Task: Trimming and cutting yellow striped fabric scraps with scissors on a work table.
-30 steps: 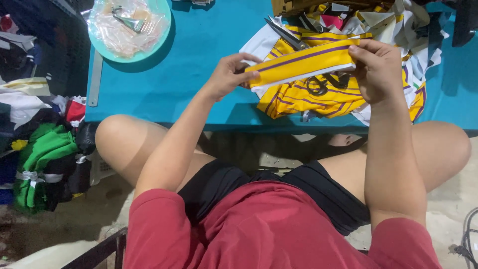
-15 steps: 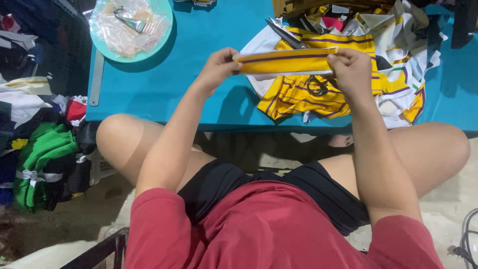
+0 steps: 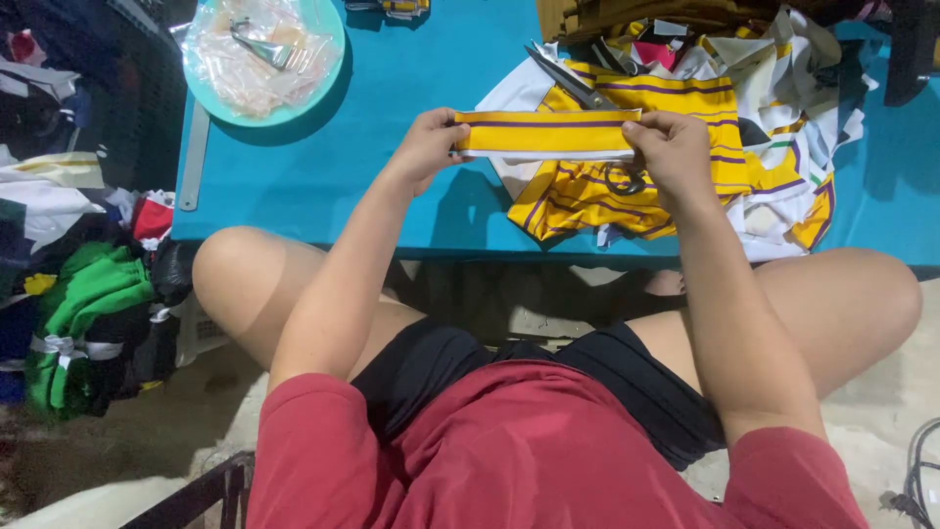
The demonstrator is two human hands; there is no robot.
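Stretching level, left to right, the yellow band (image 3: pixel 545 135) sits pinched between left hand (image 3: pixel 426 147) and right hand (image 3: pixel 671 152); the teal bowl (image 3: pixel 294 106) holds clear plastic bags (image 3: pixel 245 64).

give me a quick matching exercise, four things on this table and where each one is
Things:
1. yellow fabric strip
2. scissors
3. round teal plate
4. grey ruler

Places:
A. at the table's left edge, below the plate
B. stretched between the left hand and right hand
C. lying on the pile of yellow and white cloth
D. far left corner of the table, holding clear plastic bags

Pairs: 1-B, 2-C, 3-D, 4-A
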